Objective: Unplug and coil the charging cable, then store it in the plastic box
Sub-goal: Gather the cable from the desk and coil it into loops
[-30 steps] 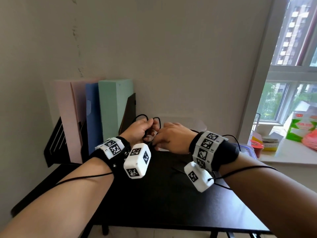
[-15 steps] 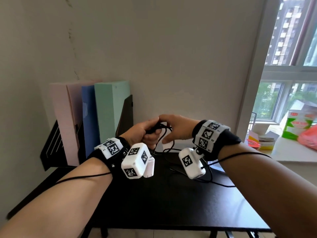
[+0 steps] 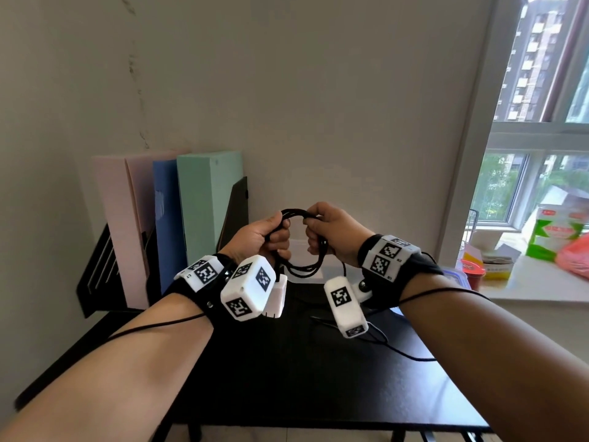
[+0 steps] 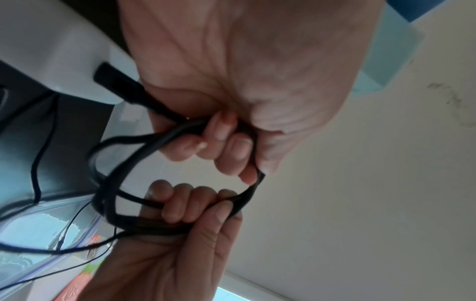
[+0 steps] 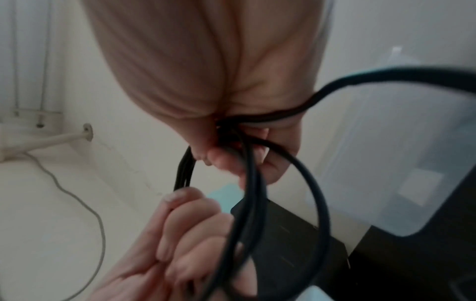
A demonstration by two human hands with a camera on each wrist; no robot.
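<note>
Both hands are up over the black counter (image 3: 287, 371), left hand (image 3: 255, 237) and right hand (image 3: 334, 231) each with fingers curled tight around the coiled black charging cable (image 3: 299, 269). The left wrist view shows a plug end (image 4: 113, 79) poking out of the left fist, hidden from the head camera. The clear plastic box (image 3: 302, 250) sits behind the hands by the wall, colored folders (image 3: 204, 212) left, window (image 3: 541, 154) right.

— What crowds the black rectangular table (image 3: 287, 378)?
— Upright pastel folders in a black metal rack (image 3: 204, 218) at its back-left corner; a clear plastic box (image 3: 334, 269) against the wall behind.
— And open room?
— Its bare front half.
</note>
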